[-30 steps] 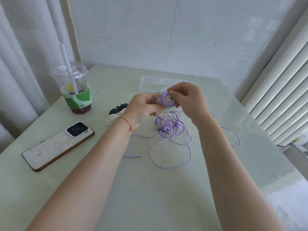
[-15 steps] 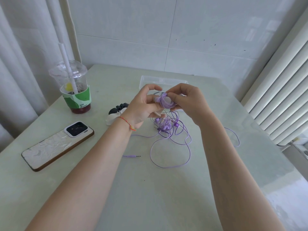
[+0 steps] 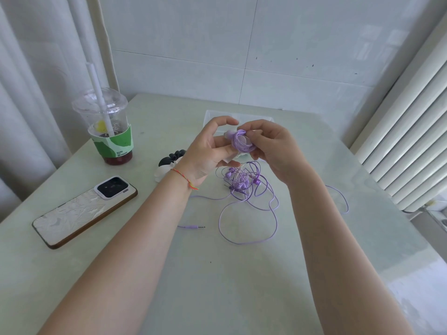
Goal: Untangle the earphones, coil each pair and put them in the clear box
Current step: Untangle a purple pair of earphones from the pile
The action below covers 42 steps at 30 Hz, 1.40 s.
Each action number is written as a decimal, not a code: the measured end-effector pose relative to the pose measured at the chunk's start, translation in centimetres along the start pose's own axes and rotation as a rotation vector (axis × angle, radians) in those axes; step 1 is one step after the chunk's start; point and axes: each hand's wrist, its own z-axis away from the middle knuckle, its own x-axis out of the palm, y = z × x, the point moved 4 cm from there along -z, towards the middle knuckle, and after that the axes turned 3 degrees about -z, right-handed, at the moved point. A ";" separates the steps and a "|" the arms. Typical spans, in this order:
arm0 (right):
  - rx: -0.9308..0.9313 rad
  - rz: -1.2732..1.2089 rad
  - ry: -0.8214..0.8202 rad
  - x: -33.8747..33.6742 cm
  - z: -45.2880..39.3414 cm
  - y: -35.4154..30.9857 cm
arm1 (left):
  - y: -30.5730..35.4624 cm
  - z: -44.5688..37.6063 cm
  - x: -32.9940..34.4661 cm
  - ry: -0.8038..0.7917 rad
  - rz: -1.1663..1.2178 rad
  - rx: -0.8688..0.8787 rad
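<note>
1. Both hands are raised together above the pale green glossy tabletop (image 3: pixel 217 274), meeting over a small coil of purple earphone cable (image 3: pixel 242 141).
2. The right hand (image 3: pixel 273 148) pinches the coil between thumb and curled fingers from the coil's right side.
3. The left hand (image 3: pixel 208 151) touches the coil from its left side; its index finger arches above, its thumb lies under the coil, and whether the lower fingers grip the cable cannot be told.
4. A thin red and orange string bracelet (image 3: pixel 185 178) circles the left wrist.
5. Directly below the hands, a tangle of loose purple earphones (image 3: pixel 242 182) lies on the tabletop, with small purple earbuds bunched in its middle.
6. From that tangle a large cable loop (image 3: pixel 246 228) spreads toward the person, between the two forearms.
7. A purple audio jack plug (image 3: pixel 193 227) lies just beside the left forearm, on its inner side.
8. Another purple cable strand (image 3: pixel 342 199) curves outside the right forearm.
9. Beyond the hands, partly hidden by them, sits the clear plastic rectangular box (image 3: pixel 215 116).
10. Left of the left hand rests a small black and white object (image 3: pixel 167 166); what it is cannot be told.
11. Farther left stands a clear plastic lidded cup with a green sleeve and white straw (image 3: pixel 108 131).
12. A smartphone in a white textured case (image 3: pixel 84 211) lies face down, outside the left forearm.
</note>
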 end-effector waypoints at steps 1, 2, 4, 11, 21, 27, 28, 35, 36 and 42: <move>-0.009 0.088 0.030 0.2 0.0 -0.2 | -0.1 0.0 0.0 0.015 -0.012 0.001; -0.013 0.162 0.057 0.4 0.0 -0.3 | -0.1 0.0 0.0 0.030 -0.022 0.002; -0.007 0.241 0.084 0.9 0.0 -0.3 | -0.4 0.0 -0.1 0.056 -0.038 0.000; 0.003 0.290 0.124 0.8 -0.1 0.4 | -0.6 -0.2 0.2 0.101 -0.076 -0.055; -0.013 0.345 0.179 1.1 -0.4 0.9 | -0.5 -0.3 0.1 0.157 -0.018 -0.156; 0.042 0.221 0.162 0.7 -0.4 1.1 | -0.6 -0.3 -0.1 0.156 -0.026 -0.112; 0.044 0.205 0.164 0.7 -0.4 1.2 | -0.6 -0.2 -0.1 0.151 -0.031 -0.099; 0.078 0.055 0.135 0.4 -0.2 1.2 | -0.8 -0.5 -0.2 0.130 -0.033 -0.054; 0.080 0.045 0.134 0.3 -0.2 1.2 | -0.8 -0.6 -0.1 0.135 -0.044 -0.049; 0.007 0.094 0.237 1.0 -0.5 1.4 | -1.7 -1.5 -0.9 0.227 -0.076 -0.065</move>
